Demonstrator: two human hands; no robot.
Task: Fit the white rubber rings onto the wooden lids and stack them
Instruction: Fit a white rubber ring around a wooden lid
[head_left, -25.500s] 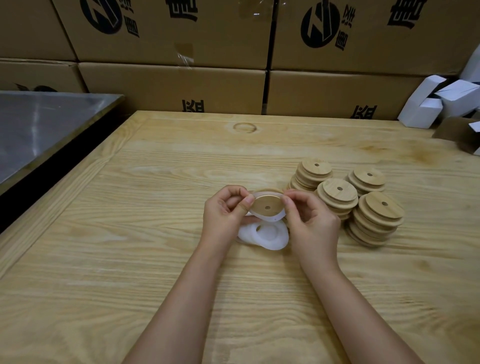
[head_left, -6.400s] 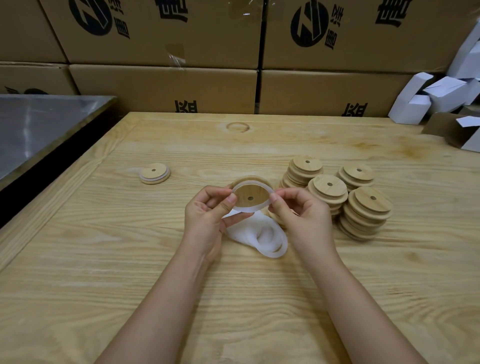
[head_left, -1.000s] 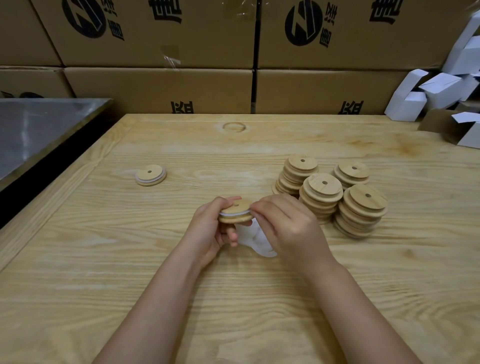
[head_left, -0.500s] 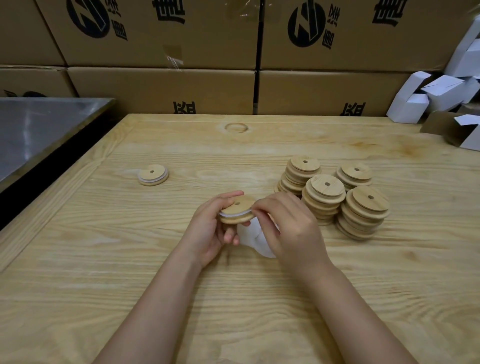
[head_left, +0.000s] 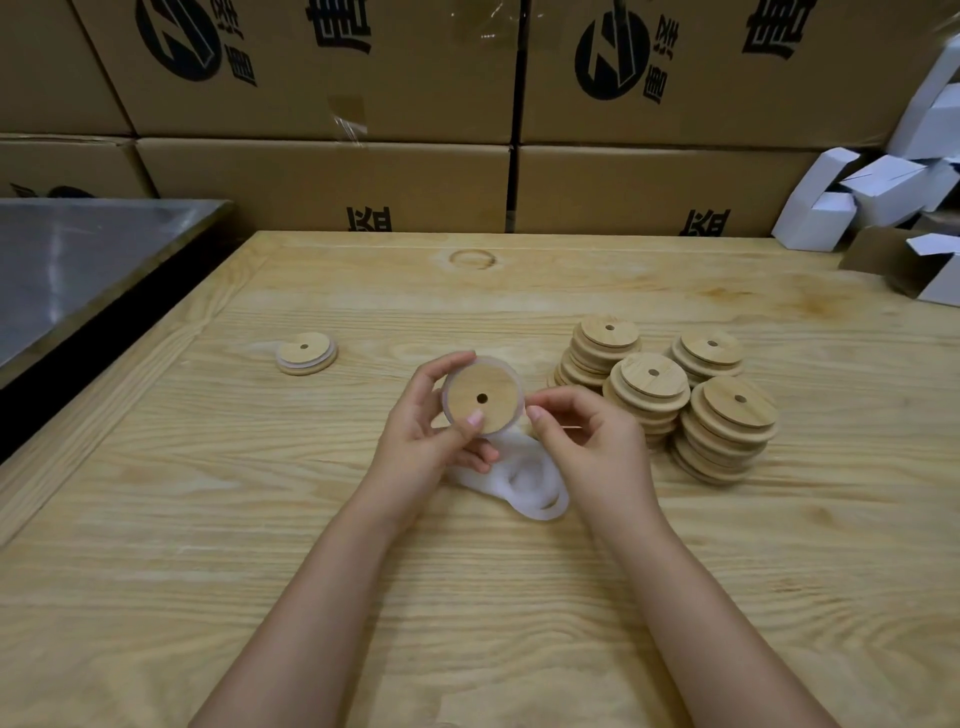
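On the wooden table (head_left: 156, 571), whose left edge is bordered by bare board, a ringed lid (head_left: 306, 353) is set alone, a wooden lid (head_left: 483, 397) is gripped by the left hand (head_left: 431, 431) above loose white rings (head_left: 524, 483), the right hand (head_left: 587, 447) is curled just beside its rim, its grasp not to be told, and lid stacks (head_left: 649, 384) are crowded near.

A pale wooden table (head_left: 519, 597) lies under the grip, with a ring-shaped knot (head_left: 471, 258) in it farther back. Printed cardboard boxes (head_left: 322, 176) are stacked behind the table. Far left of the grip is a steel-topped surface (head_left: 78, 254). Far right are folded white cartons (head_left: 852, 202) and a brown carton (head_left: 878, 260).
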